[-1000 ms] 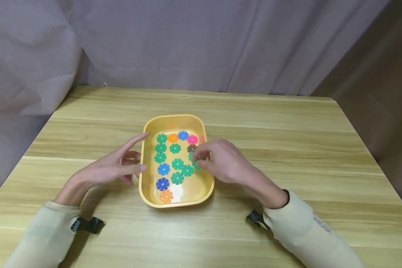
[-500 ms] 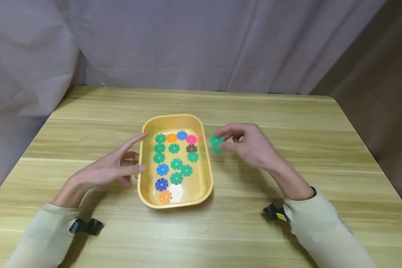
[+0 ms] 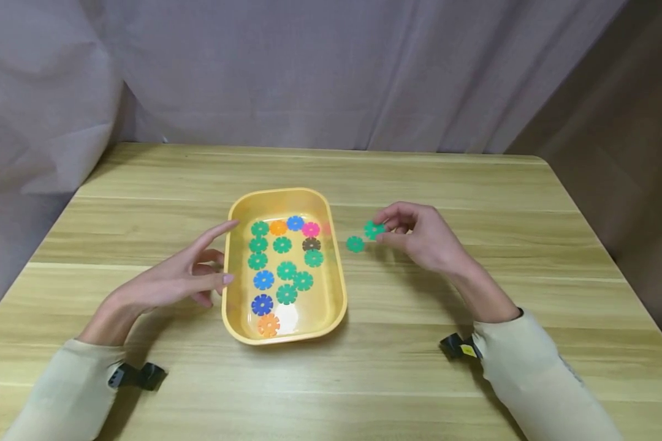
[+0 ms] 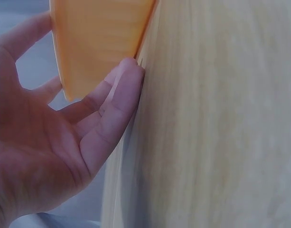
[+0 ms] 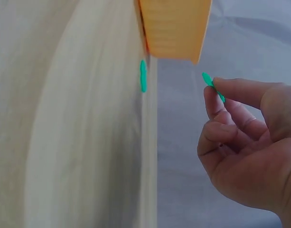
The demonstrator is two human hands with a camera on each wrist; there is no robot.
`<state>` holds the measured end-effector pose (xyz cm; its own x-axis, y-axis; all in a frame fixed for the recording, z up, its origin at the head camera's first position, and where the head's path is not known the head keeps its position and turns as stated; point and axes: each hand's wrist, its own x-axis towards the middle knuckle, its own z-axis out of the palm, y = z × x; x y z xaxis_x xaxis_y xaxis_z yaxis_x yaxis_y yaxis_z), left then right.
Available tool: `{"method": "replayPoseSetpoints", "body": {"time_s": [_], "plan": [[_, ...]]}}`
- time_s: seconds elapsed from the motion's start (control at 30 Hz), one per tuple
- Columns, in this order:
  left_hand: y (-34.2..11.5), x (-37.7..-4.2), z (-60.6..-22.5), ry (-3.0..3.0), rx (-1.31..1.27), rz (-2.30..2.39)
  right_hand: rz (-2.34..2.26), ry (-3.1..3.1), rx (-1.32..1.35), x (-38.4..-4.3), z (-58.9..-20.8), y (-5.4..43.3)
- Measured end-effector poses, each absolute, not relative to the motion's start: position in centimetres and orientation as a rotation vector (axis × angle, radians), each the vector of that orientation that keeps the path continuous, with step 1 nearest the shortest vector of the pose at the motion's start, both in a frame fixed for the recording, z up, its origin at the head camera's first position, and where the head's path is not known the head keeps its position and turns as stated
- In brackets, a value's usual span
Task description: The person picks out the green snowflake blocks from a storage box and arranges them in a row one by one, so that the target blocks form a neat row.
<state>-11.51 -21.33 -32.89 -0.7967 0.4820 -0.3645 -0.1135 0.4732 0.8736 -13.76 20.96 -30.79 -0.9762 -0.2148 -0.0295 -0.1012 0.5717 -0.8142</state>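
In the head view my right hand (image 3: 427, 239) pinches a green notched plastic disc (image 3: 374, 230) between thumb and fingertips, to the right of the yellow tray (image 3: 339, 288). The right wrist view shows that disc (image 5: 206, 79) edge-on, raised off the table. Another green disc (image 3: 355, 244) lies flat on the table between tray and hand. My left hand (image 3: 168, 285) rests at the tray's left side, index and thumb tips at the rim. In the left wrist view, its other fingers (image 4: 117, 97) lie low by the tray's outer wall (image 4: 100, 42).
Inside the tray lie several flower-shaped discs, mostly green, with blue discs (image 3: 263, 280), orange ones (image 3: 268, 325), a pink one (image 3: 311, 229) and a brown one (image 3: 311, 244). A grey curtain (image 3: 287, 73) hangs behind the wooden table (image 3: 474, 202).
My right hand has lifted green discs out of the tray and moved right; one now lies on the table, the other stays pinched. The left hand keeps its place at the rim.
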Motion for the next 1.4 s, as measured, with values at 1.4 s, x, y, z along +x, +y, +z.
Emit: {"method": "replayPoseSetpoints", "body": {"time_s": [1.4], "plan": [[-21.1,-11.3,-32.4,2.165,0.278,1.283,-1.325,2.530,-0.228,-16.1,-33.8,22.5]]}}
